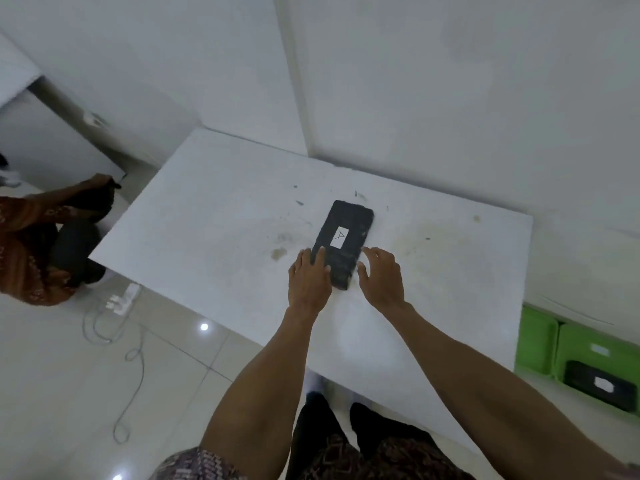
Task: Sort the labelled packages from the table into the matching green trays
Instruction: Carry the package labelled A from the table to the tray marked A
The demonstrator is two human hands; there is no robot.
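Both hands at the black rectangular package [343, 242] labelled "A".
Left hand [309, 279] spread, fingers resting on its near-left edge; right hand [381, 277] wide open just beside its right edge.

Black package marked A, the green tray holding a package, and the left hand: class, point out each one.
Black package marked A [341, 237], head view, on its white label.
Green tray [581, 341], head view, on its bare floor.
Left hand [309, 277], head view, on its back.
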